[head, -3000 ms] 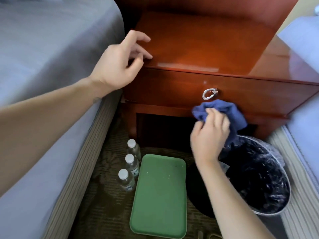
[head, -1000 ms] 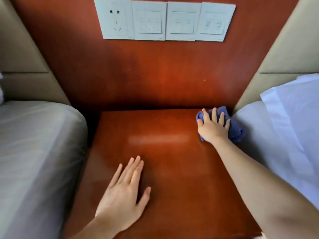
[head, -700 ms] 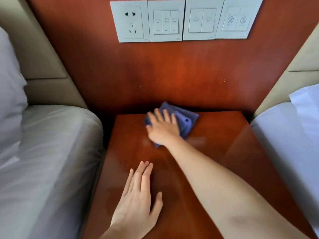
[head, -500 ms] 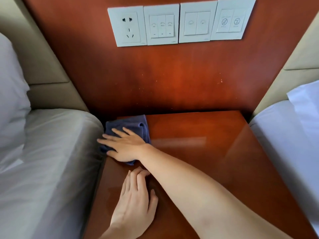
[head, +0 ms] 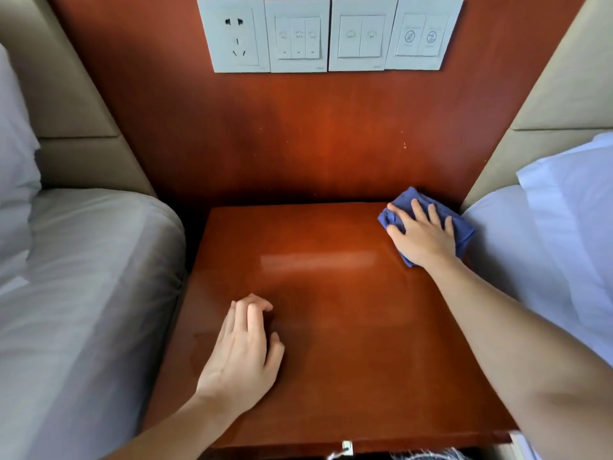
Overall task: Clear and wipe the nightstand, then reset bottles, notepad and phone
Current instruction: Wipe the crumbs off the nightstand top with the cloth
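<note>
Here your nightstand fills the middle, with a bed against its left edge and another bed against its right; its near edge is partly cut off by the frame. Its top lies bare between your hands. Your right hand presses flat, fingers spread, on the blue cloth at the far right corner, hiding most of it. Your left hand rests near the left edge, fingers loosely curled, holding nothing.
</note>
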